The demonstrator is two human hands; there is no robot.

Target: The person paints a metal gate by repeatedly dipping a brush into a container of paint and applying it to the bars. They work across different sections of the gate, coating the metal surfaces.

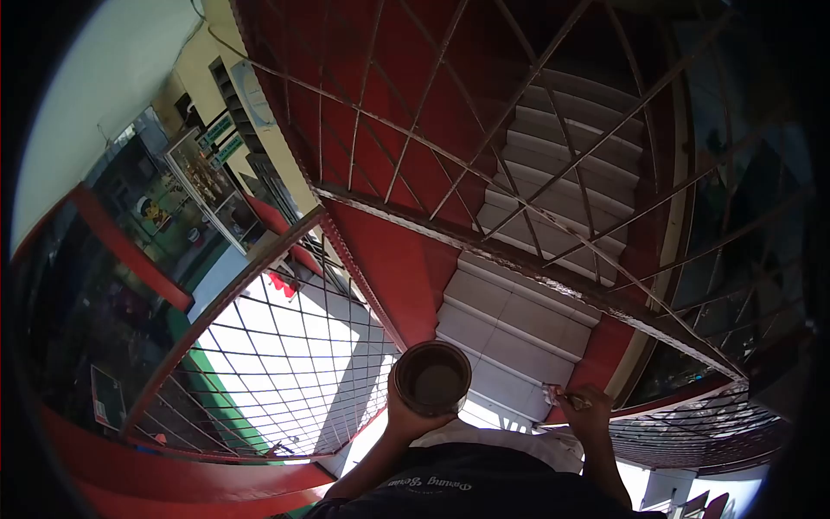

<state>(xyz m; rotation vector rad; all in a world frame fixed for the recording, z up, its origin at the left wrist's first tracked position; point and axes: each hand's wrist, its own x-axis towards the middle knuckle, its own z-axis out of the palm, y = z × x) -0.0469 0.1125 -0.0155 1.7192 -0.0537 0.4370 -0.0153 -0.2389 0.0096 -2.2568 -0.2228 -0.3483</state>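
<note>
A round dark cup or can (pixel 432 378) with brownish contents is held upright at the bottom centre, with my left hand (pixel 413 421) wrapped round its lower left side. To the right, my right hand (pixel 588 413) is closed on a small brush (pixel 553 394), whose pale, reddish-stained tip points left. Above both hands runs a metal grille (pixel 519 203) of crossed bars, with a worn, whitish lower rail (pixel 553 281). The brush tip is apart from the rail.
White tiled stairs (pixel 519 313) rise behind the grille between red walls (pixel 380 251). Another grille panel (pixel 277 363) stands at the left over a brightly lit floor. A curved grille (pixel 692 432) lies at the lower right. A cable hangs at the top left.
</note>
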